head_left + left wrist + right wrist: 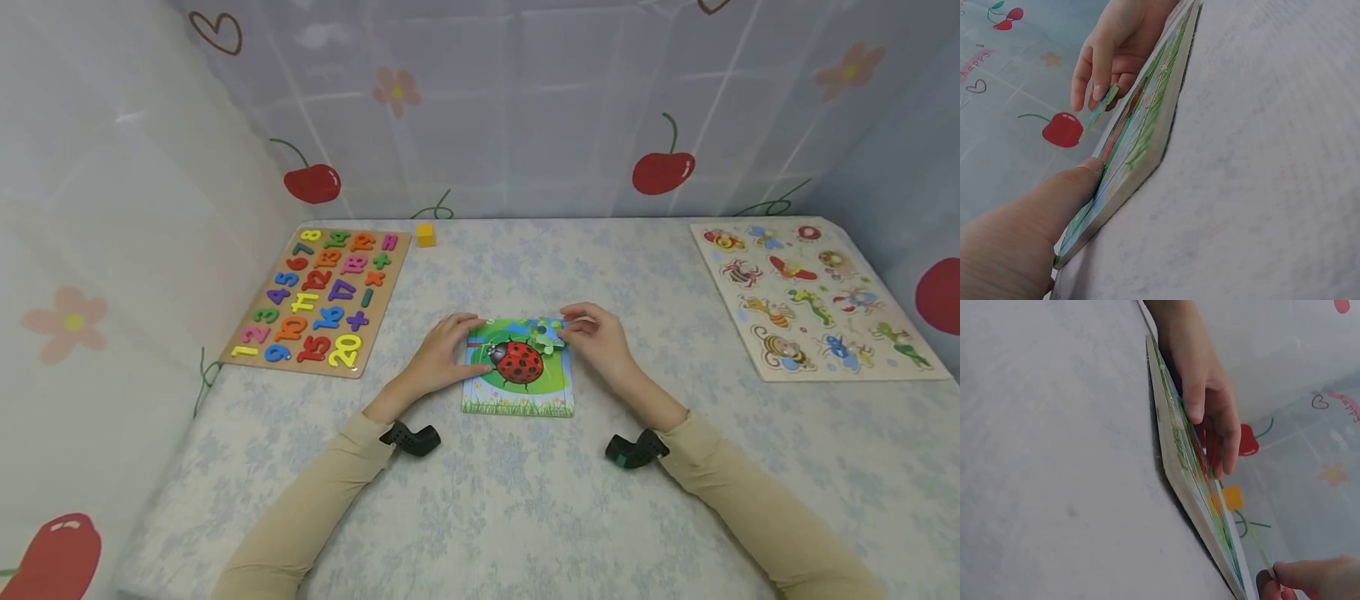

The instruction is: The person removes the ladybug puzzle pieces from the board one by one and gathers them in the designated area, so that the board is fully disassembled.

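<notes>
A square ladybug puzzle board (517, 403) lies flat on the table in the middle of the head view. My left hand (438, 354) rests at its left side, the thumb (1079, 181) lying on the picture and the forefinger reaching to the upper left corner. Over the upper right corner, my right hand (600, 340) pinches a thin green puzzle piece (546, 335) between thumb and fingers. The left wrist view shows this piece (1101, 112) tilted, above the board's surface. In the right wrist view the piece is seen almost edge-on.
To the left lies a wooden number board (381, 327) with colourful numerals and signs. A yellow cube (425, 236) stands at the table's back edge. On the right is a pale insect puzzle board (738, 317). A curtain (510, 108) with cherries and flowers hangs behind the table.
</notes>
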A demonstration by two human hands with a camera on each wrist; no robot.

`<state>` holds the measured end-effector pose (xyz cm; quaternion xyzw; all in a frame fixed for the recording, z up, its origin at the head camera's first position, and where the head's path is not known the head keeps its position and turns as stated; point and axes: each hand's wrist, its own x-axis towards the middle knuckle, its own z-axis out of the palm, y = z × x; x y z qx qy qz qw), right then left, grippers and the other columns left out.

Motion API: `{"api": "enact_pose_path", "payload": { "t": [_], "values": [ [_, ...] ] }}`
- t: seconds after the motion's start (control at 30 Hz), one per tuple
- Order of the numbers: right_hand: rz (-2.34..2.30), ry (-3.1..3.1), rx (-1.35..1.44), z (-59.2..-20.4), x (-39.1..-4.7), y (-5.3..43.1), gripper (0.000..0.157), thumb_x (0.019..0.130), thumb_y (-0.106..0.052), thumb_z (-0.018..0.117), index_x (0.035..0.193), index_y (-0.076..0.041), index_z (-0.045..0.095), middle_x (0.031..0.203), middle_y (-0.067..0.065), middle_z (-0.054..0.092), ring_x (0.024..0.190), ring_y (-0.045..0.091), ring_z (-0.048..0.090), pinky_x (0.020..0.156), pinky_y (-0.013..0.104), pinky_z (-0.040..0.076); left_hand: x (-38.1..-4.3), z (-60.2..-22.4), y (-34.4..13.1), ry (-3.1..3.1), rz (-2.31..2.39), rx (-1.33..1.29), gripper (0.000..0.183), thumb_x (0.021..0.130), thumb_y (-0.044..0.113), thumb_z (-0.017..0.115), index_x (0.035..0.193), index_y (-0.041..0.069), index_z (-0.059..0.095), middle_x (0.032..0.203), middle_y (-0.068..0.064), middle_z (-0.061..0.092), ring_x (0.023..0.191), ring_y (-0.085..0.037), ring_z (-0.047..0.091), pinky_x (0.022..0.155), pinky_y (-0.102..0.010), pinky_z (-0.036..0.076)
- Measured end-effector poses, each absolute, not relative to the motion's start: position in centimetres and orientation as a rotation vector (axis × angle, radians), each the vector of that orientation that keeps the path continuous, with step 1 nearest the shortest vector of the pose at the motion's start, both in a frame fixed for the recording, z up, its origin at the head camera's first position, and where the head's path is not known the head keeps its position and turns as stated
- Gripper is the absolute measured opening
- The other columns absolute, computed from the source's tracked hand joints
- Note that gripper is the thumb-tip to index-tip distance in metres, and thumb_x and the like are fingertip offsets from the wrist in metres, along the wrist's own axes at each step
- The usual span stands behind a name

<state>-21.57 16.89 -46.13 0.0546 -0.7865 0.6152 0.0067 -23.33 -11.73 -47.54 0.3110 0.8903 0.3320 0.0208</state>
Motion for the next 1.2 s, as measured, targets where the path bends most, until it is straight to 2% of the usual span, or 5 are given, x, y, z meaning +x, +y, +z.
{"api": "enact_pose_path", "payload": {
  "t": [0.33, 0.43, 0.63, 0.93, 1.2],
  "values": [
    [1.773, -2.542, 0.022, -44.1, -22.2, 21.5, 0.033, 0.092, -0.003, 0.059, 0.122, 0.008, 0.055, 0.118, 0.019, 0.055, 0.086, -0.004, 0.060, 0.068, 0.012, 0.051, -23.3, -47.4, -11.7, 2.751, 1.041, 0.951, 0.072, 0.081, 0.037, 0.075, 0.141, 0.011, 0.045, 0.143, -0.011, 0.042, 0.136, -0.030, 0.037, 0.111, -0.057, 0.028],
    [1.713, -2.546, -0.035, -44.2, -22.0, 24.1, 0.031, 0.092, -0.005, 0.059, 0.121, 0.005, 0.056, 0.110, 0.005, 0.058, 0.085, -0.006, 0.060, 0.067, 0.011, 0.050, -23.3, -47.5, -11.7, 2.756, 1.034, 0.941, 0.073, 0.080, 0.037, 0.075, 0.141, 0.011, 0.045, 0.143, -0.011, 0.042, 0.136, -0.030, 0.038, 0.112, -0.057, 0.028],
    [1.672, -2.531, -0.162, -44.3, -21.1, 28.7, 0.021, 0.093, -0.008, 0.060, 0.113, -0.013, 0.060, 0.097, -0.019, 0.054, 0.080, -0.014, 0.056, 0.066, 0.007, 0.048, -23.4, -47.5, -11.8, 2.760, 1.021, 0.937, 0.073, 0.080, 0.038, 0.075, 0.141, 0.012, 0.045, 0.144, -0.011, 0.042, 0.136, -0.030, 0.037, 0.112, -0.056, 0.027],
    [1.584, -2.563, -0.282, -44.2, -19.8, 32.0, 0.022, 0.093, -0.009, 0.058, 0.115, -0.009, 0.059, 0.090, -0.029, 0.053, 0.077, -0.016, 0.054, 0.063, 0.005, 0.046, -23.3, -47.4, -11.8, 2.763, 1.018, 0.936, 0.073, 0.080, 0.039, 0.075, 0.141, 0.011, 0.046, 0.143, -0.011, 0.042, 0.136, -0.030, 0.037, 0.112, -0.055, 0.028],
    [1.406, -2.646, -0.387, -43.8, -19.8, 31.9, 0.035, 0.092, -0.009, 0.058, 0.124, 0.005, 0.053, 0.085, -0.030, 0.049, 0.077, -0.014, 0.048, 0.061, 0.006, 0.044, -23.3, -47.4, -11.8, 2.763, 1.009, 0.928, 0.072, 0.080, 0.038, 0.075, 0.141, 0.012, 0.045, 0.145, -0.011, 0.041, 0.138, -0.030, 0.035, 0.113, -0.056, 0.027]
  ]
}}
